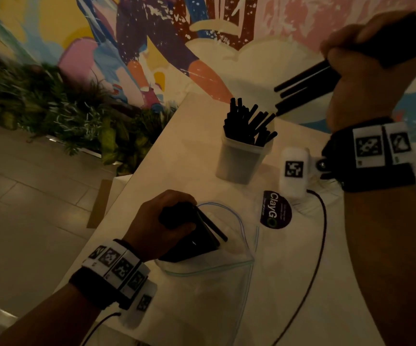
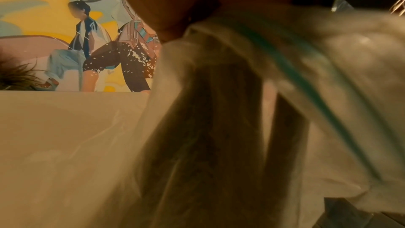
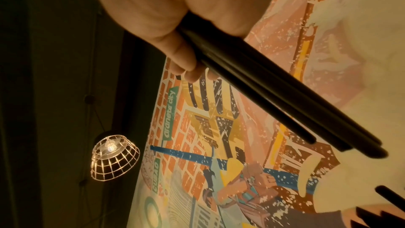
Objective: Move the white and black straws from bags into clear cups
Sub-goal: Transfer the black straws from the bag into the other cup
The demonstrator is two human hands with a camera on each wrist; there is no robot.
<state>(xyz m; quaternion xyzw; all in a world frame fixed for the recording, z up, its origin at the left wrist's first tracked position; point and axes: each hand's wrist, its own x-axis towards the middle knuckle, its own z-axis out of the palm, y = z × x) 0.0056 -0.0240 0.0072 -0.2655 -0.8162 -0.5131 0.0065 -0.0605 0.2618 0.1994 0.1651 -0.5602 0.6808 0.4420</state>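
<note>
Now I am squeezing a bunch of black straws in my right hand above the clear cup. My left hand is gripping more in the zip bag. Tilted straws might miss, or tip the cup.

One clear cup on the table, holding black straws too crowded to count. One zip bag in front of me. My right hand holds a bundle showing four straw ends. My left hand holds a second bundle, count unclear. Two wristbands.
</note>
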